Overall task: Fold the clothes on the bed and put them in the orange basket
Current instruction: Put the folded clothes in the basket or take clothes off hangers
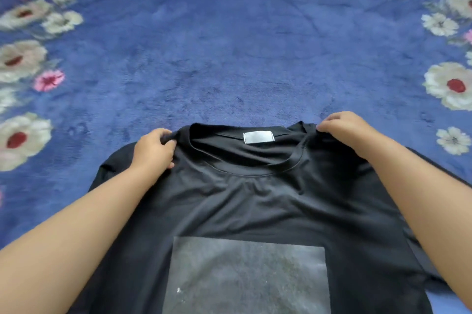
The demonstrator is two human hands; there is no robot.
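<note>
A black T-shirt [255, 211] lies print-up at the near edge of a blue floral bed cover [242, 45], collar pointing away, likely being spread flat for folding. The left hand [153, 150] and right hand [342, 129] each pinch a shoulder beside the collar

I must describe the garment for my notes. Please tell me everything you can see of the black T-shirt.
The black T-shirt lies front up on the blue floral blanket, collar away from the person. It looks like soft, slightly wrinkled knit. It has a ribbed round neck, a white label inside and a grey square print on the chest. The left hand and right hand each pinch a shoulder beside the collar.
</note>
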